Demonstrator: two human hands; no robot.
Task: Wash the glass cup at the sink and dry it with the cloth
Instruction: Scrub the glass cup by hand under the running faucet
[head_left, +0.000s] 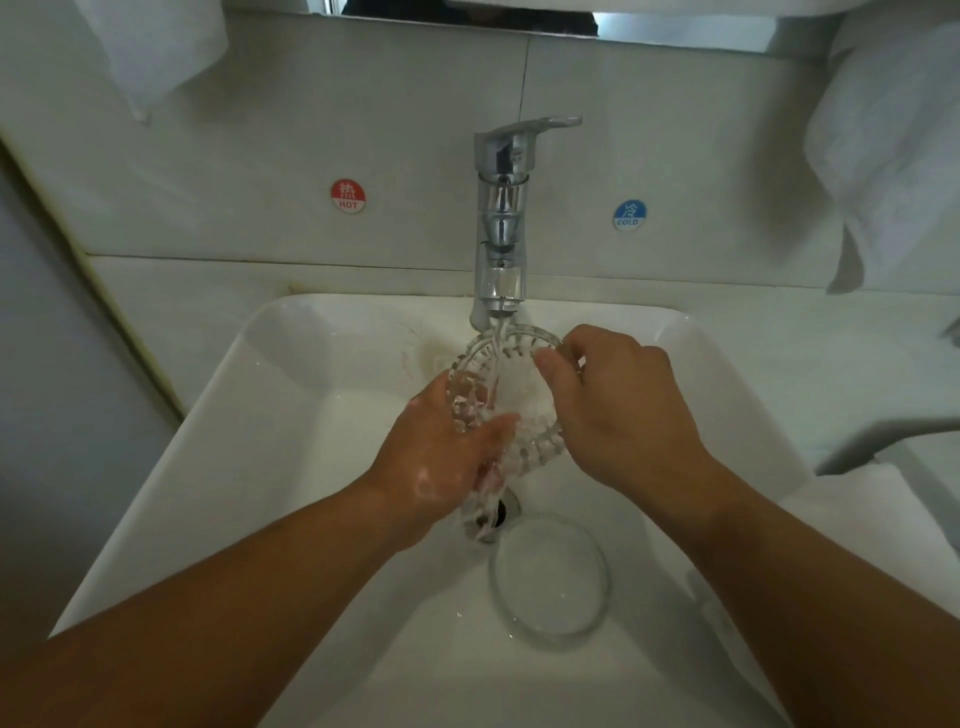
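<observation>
A ribbed clear glass cup (511, 387) is held tilted over the white sink (291, 457), its mouth facing the chrome tap (501, 223). A stream of water runs from the spout into the cup and spills down toward the drain (501, 512). My left hand (447, 457), with soap foam on it, holds the cup's lower left side, thumb across the rim. My right hand (618, 410) pinches the upper right rim between thumb and fingers. A white cloth (893, 156) hangs at the right.
A second clear round glass piece (550, 579) lies in the basin just below the drain. Another white towel (150, 47) hangs at the upper left. Red HOT (348, 196) and blue COLD (629, 214) stickers sit on the wall. A grey bar (883, 441) crosses the right side.
</observation>
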